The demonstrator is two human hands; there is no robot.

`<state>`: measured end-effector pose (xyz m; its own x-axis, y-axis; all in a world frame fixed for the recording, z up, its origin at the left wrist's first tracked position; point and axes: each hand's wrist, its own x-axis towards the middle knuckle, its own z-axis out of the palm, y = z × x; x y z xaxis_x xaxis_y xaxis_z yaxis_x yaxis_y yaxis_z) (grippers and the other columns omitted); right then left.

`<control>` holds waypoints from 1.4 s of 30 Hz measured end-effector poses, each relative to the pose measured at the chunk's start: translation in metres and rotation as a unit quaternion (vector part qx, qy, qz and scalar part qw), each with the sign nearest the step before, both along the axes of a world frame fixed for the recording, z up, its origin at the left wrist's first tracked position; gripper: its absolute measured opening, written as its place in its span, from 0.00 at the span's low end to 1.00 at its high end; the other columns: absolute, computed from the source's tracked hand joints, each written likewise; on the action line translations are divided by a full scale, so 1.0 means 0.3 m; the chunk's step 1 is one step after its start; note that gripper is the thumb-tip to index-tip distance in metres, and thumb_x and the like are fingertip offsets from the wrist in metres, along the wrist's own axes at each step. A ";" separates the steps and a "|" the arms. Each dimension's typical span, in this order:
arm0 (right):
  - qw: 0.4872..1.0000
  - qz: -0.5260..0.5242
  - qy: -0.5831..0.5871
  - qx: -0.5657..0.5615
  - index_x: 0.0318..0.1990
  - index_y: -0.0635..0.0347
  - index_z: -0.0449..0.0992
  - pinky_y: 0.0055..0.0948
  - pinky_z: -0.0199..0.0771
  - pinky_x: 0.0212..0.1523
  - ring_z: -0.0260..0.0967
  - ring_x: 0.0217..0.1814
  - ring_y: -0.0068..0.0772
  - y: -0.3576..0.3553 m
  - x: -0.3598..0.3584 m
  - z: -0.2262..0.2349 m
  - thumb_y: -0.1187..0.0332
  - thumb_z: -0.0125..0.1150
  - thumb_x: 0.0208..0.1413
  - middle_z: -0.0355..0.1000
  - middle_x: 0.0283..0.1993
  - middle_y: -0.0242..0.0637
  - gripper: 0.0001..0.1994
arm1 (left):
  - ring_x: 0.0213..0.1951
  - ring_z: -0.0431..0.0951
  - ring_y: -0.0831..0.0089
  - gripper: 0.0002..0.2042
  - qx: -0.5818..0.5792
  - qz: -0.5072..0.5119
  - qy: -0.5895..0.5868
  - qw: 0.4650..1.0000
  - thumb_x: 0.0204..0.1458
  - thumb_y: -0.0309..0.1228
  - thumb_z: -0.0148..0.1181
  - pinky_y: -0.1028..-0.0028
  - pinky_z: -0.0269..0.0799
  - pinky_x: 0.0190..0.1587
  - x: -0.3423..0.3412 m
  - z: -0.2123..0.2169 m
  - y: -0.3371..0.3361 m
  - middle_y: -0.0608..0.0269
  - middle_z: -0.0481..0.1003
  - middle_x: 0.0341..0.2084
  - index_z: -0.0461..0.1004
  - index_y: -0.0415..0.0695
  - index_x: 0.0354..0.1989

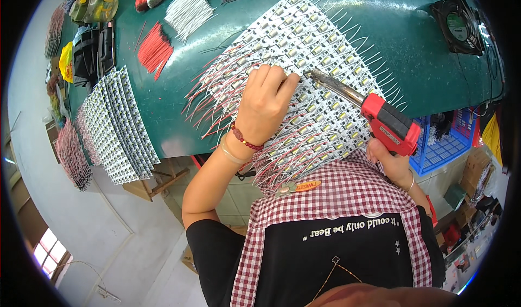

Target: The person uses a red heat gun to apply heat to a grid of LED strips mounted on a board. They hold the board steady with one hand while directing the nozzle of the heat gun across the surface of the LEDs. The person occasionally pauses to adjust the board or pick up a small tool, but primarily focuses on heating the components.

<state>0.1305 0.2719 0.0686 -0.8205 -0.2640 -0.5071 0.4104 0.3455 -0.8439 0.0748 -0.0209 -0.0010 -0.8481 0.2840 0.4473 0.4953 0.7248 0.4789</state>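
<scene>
left hand (264, 102) pinching wire on LED strips (304, 90); right hand (392, 163) gripping soldering gun (374, 114)

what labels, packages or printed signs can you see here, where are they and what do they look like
Oval tag: on the checked apron at the chest, small, orange with a red rim.
Label: on the red soldering gun in the right hand, a narrow pale strip.
Sticker: hub of the black fan, far right of the table, round, green and white.
Cardboard boxes: floor at right, plain brown.
</scene>
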 end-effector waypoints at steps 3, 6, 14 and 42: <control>1.000 -0.014 -0.008 0.008 0.43 0.67 0.70 0.23 0.67 0.28 0.65 0.24 0.21 -0.015 0.000 0.011 0.73 0.55 0.62 0.69 0.25 0.34 0.07 | 0.28 0.65 0.66 0.14 -0.004 -0.001 0.002 1.000 0.38 0.16 0.59 0.69 0.64 0.32 -0.001 0.003 0.001 0.62 0.63 0.24 0.77 0.40 0.36; 0.999 -0.031 -0.021 -0.006 0.40 0.65 0.72 0.22 0.68 0.28 0.66 0.26 0.19 -0.015 0.001 0.010 0.71 0.58 0.61 0.71 0.27 0.32 0.06 | 0.28 0.65 0.66 0.14 -0.009 -0.001 0.004 1.000 0.38 0.17 0.59 0.69 0.64 0.32 0.001 0.004 0.001 0.62 0.63 0.24 0.77 0.40 0.36; 0.999 -0.032 -0.018 -0.019 0.43 0.62 0.76 0.22 0.68 0.30 0.67 0.30 0.16 0.008 0.018 -0.016 0.70 0.64 0.58 0.72 0.30 0.27 0.08 | 0.28 0.65 0.66 0.12 -0.032 0.000 0.018 0.999 0.39 0.18 0.58 0.69 0.63 0.32 0.004 0.005 0.008 0.61 0.61 0.24 0.76 0.38 0.36; 0.991 -0.032 0.072 -0.105 0.58 0.73 0.61 0.29 0.70 0.26 0.59 0.18 0.23 0.005 0.009 -0.020 0.66 0.56 0.63 0.64 0.21 0.35 0.22 | 0.30 0.69 0.69 0.08 -0.086 0.043 0.046 0.994 0.41 0.22 0.62 0.68 0.61 0.35 -0.001 0.034 -0.008 0.67 0.66 0.24 0.77 0.45 0.32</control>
<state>0.1332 0.2734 0.0627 -0.8992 -0.2959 -0.3223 0.2954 0.1329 -0.9461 0.0745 -0.0232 0.0093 -0.8304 0.2916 0.4748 0.4645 0.8330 0.3007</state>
